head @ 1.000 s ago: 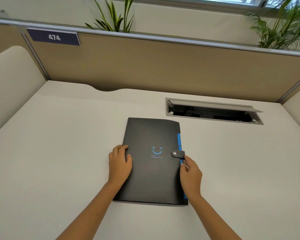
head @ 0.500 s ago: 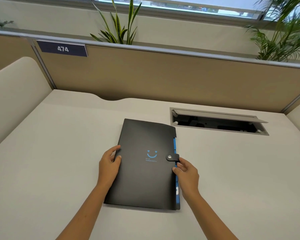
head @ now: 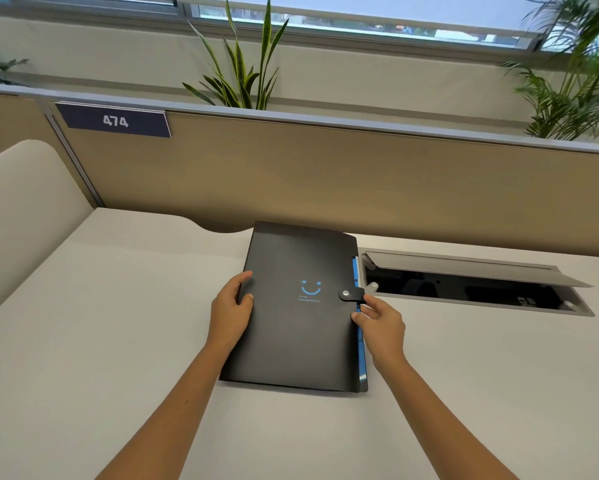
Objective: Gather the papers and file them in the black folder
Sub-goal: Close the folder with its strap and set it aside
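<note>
The black folder [head: 301, 327], printed with a blue smiley and closed by a snap strap [head: 351, 294], is in the middle of the white desk [head: 100, 341]. Its far end looks raised toward the partition. My left hand [head: 231, 315] grips its left edge with the thumb on the cover. My right hand [head: 381, 325] holds the right edge just below the strap, fingertips on the blue inner edge [head: 361, 355]. No loose papers are in view.
An open cable hatch [head: 471, 289] is sunk into the desk right of the folder. A tan partition [head: 325, 181] with a "474" sign [head: 115, 121] closes the back. A cream side panel [head: 21, 209] stands at left. Plants rise behind the partition.
The folder has moved away from me toward the partition, its far end rising. Both hands have shifted from resting on it to gripping its side edges. The view has tilted upward.
</note>
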{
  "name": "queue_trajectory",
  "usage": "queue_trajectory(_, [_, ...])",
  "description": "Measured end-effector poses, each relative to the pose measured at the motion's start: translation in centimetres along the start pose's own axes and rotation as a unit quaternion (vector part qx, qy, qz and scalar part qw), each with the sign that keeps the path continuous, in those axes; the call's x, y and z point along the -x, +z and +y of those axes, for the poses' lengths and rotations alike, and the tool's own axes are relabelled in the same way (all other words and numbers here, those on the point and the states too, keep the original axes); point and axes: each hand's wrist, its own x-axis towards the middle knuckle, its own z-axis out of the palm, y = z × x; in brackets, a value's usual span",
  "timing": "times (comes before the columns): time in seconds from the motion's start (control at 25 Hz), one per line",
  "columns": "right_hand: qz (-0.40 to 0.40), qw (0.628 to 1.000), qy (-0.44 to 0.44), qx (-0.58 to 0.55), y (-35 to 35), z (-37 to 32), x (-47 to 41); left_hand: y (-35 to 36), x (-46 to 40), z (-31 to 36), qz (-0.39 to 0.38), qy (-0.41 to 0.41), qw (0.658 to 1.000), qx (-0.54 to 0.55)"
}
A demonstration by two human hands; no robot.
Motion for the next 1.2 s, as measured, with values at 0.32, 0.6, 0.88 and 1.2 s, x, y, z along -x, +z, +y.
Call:
queue_trajectory(0.32, [0.012,0.999,-0.018,0.035,2.1,0.9,-4.7,2.1,-4.0,-0.6,0.006,0.025,0.997,-0.073])
queue_trajectory(0.6, [0.023,0.991,-0.075,0.105,2.5,1.4,-4.3,2.7,-4.4,-1.1,0.007,0.038,0.988,-0.149])
queue_trajectory(0.88, [0.036,0.992,-0.085,0.088,-0.2,2.3,-3.0,0.9,-2.6,-1.1,-0.017,-0.009,0.990,-0.141])
queue_trajectory(1.2, [0.020,0.973,-0.109,0.202,-6.9,4.9,2.8,-1.6,4.5,-1.2,0.017,-0.086,0.981,-0.174])
